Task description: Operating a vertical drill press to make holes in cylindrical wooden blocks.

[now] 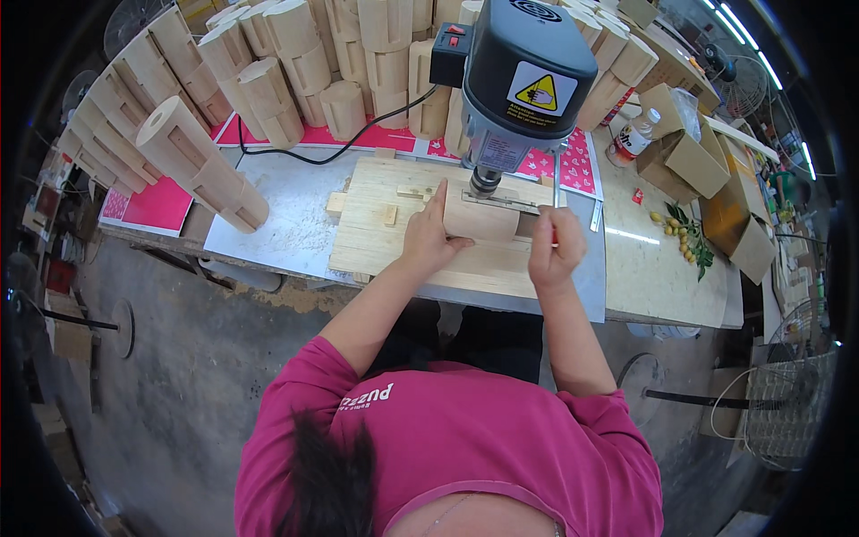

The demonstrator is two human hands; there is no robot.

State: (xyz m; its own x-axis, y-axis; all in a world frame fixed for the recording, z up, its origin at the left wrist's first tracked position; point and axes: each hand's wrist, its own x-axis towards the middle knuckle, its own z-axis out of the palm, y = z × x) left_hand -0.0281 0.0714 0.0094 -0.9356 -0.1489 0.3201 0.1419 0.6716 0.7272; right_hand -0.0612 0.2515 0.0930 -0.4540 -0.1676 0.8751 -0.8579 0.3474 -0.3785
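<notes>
A light wooden cylinder (479, 219) lies on its side on a wooden board (376, 242), beneath the drill press (532, 67). The chuck (485, 183) points down at a slim metal plate (501, 201) along the cylinder's top. My left hand (429, 237) rests against the cylinder's left end, fingers stretched out and thumb pointing right. At the cylinder's right, my right hand (557, 246) is closed around the lower end of the press's metal lever (557, 179). A bit of red shows by its fingers; what it belongs to is hidden.
Wooden cylinders (295, 54) stand stacked behind the press; one (201, 166) leans at the left. A black cable (335, 157) crosses the table. At the right are a bottle (633, 137), cardboard boxes (689, 161) and yellow fruit with leaves (687, 237).
</notes>
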